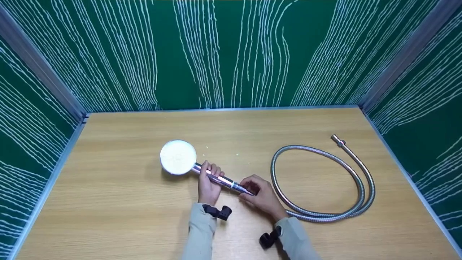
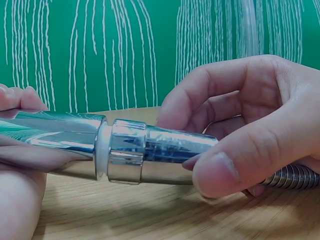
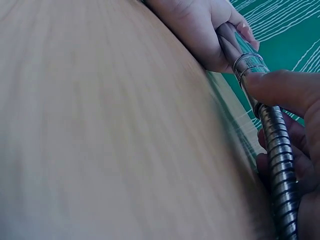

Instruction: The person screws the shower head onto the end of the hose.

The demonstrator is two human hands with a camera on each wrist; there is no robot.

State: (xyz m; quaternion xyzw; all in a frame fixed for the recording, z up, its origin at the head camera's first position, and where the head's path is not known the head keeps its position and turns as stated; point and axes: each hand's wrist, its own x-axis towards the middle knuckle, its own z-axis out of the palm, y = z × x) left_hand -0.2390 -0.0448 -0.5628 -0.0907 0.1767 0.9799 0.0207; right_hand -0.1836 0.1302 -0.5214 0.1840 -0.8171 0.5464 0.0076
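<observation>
A shower head (image 1: 178, 157) with a round white face and a chrome handle (image 1: 224, 181) lies across the front of the person. The left hand (image 1: 210, 186) wraps its fingers round the handle. At the handle's lower end the right hand (image 1: 263, 196) pinches the hose's tapered chrome connector (image 2: 165, 155) between thumb and fingers. A narrow white ring (image 2: 103, 152) shows between the handle and the connector's ribbed collar (image 2: 126, 151). In the right wrist view the ribbed metal hose (image 3: 279, 155) runs back from the connector beneath the right hand.
The rest of the shower hose (image 1: 303, 147) lies looped on the wooden table (image 1: 119, 202) at right, its free end fitting (image 1: 338, 140) pointing to the back. Small white specks (image 1: 237, 154) dot the table. Green walls (image 1: 231, 54) with white wavy lines enclose the back and sides.
</observation>
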